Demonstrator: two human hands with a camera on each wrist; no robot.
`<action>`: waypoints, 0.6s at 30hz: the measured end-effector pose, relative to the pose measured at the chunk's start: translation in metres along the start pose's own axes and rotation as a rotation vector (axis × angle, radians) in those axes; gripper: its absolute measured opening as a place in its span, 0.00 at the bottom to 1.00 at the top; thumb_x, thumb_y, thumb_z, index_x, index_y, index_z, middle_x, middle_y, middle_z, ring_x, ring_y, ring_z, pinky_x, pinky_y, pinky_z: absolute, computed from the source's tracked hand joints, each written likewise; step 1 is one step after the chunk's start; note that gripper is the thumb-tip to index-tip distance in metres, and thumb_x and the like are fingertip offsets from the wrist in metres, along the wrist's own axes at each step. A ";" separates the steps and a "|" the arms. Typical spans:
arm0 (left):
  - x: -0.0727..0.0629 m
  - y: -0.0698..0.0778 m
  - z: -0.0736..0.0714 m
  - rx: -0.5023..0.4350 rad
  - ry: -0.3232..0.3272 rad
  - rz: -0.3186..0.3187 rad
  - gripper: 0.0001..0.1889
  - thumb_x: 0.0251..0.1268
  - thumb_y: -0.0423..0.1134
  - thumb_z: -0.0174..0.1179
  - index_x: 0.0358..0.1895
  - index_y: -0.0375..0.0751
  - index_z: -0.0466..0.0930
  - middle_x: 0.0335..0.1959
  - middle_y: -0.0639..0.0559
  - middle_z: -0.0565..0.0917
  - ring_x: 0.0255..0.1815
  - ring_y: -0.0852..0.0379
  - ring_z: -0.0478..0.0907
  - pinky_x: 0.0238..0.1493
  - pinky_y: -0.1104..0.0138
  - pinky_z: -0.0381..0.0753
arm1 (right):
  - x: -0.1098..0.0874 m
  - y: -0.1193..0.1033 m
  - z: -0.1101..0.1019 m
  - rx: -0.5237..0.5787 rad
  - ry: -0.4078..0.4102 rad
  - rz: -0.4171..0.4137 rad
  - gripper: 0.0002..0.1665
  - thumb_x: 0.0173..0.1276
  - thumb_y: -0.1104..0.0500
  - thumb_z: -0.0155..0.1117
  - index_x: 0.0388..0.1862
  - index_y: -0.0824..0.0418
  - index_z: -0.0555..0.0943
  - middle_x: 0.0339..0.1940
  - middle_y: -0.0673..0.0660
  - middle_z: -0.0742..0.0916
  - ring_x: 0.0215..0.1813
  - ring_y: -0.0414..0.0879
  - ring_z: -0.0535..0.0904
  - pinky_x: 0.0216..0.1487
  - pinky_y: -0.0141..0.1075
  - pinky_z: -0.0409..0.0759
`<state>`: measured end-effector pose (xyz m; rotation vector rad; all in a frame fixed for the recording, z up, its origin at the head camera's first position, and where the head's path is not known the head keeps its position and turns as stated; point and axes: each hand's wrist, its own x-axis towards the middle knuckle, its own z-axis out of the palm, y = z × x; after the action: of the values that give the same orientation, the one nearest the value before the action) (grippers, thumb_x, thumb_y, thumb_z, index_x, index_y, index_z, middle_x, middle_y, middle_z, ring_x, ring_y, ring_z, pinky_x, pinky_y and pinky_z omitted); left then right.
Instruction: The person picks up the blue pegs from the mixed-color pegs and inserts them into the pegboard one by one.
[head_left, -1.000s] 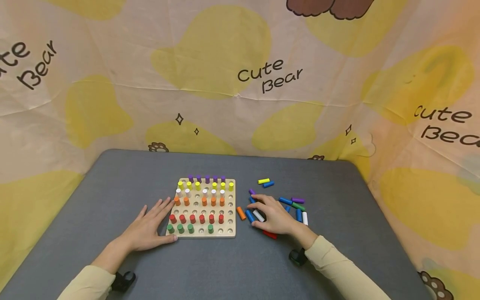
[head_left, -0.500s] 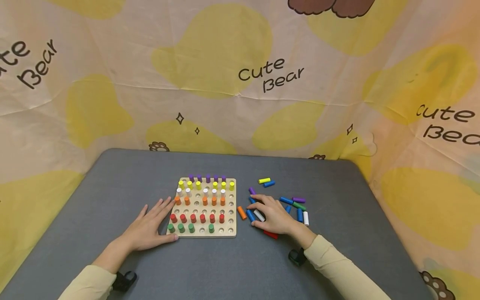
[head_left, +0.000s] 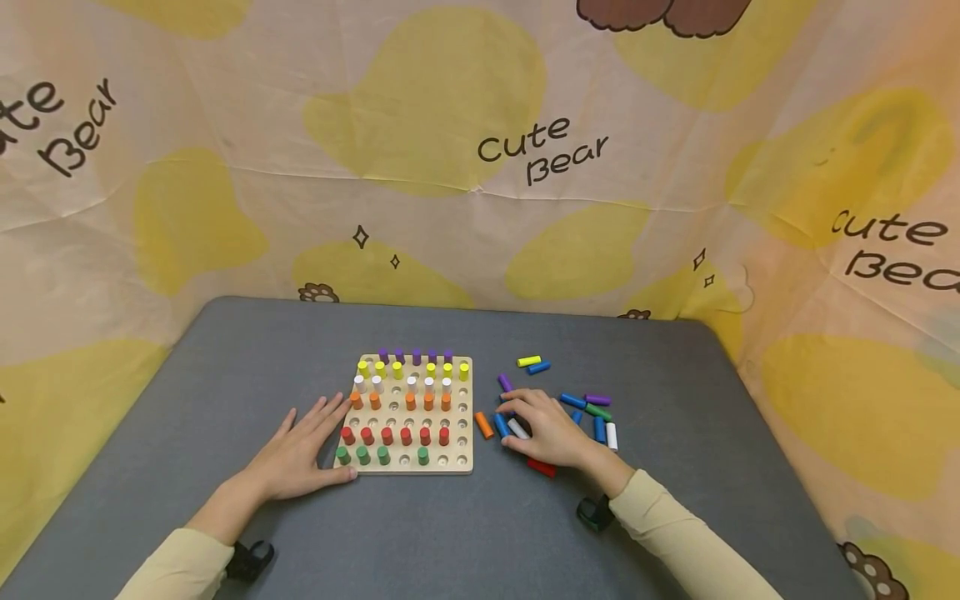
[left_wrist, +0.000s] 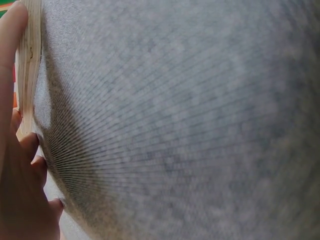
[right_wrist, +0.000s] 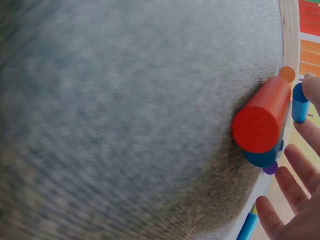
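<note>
Resting on the near left corner and left edge of the pegboard [head_left: 435, 471], the left hand [head_left: 296, 457] has straight fingers, slightly apart. On the right, a red peg [head_left: 542, 468] lies just nearer than the right hand [head_left: 549, 429], whose thumb and one fingertip pinch a blue peg [head_left: 501, 425] by its ends. An orange peg [head_left: 484, 425] lies between hand and board. Farther right lies a loose yellow peg [head_left: 528, 361]; a printed cloth [head_left: 420, 100] hangs beyond.
</note>
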<state>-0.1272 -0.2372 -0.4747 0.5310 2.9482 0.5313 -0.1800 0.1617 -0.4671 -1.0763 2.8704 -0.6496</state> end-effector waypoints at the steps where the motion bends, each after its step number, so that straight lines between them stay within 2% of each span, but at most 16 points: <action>1: 0.000 0.000 0.000 0.001 0.000 0.000 0.54 0.44 0.74 0.55 0.73 0.47 0.50 0.73 0.44 0.53 0.72 0.40 0.48 0.64 0.37 0.41 | 0.000 0.000 0.000 0.000 0.004 0.001 0.24 0.59 0.46 0.65 0.54 0.51 0.77 0.61 0.53 0.75 0.62 0.51 0.68 0.57 0.52 0.69; 12: 0.000 -0.001 0.001 -0.003 0.001 -0.008 0.54 0.44 0.74 0.54 0.73 0.48 0.50 0.73 0.44 0.54 0.73 0.40 0.48 0.65 0.38 0.41 | 0.007 -0.007 -0.001 0.061 0.010 0.024 0.26 0.61 0.47 0.64 0.57 0.53 0.74 0.55 0.50 0.80 0.58 0.47 0.72 0.58 0.45 0.70; 18: 0.001 -0.003 0.002 -0.026 0.008 -0.011 0.54 0.43 0.74 0.56 0.73 0.50 0.49 0.73 0.44 0.53 0.73 0.40 0.48 0.64 0.37 0.40 | 0.015 -0.014 0.000 0.179 0.029 0.070 0.25 0.60 0.52 0.65 0.57 0.52 0.73 0.46 0.49 0.83 0.49 0.40 0.78 0.48 0.38 0.76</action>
<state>-0.1287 -0.2387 -0.4780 0.5108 2.9458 0.5703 -0.1825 0.1432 -0.4596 -0.9451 2.7928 -0.9044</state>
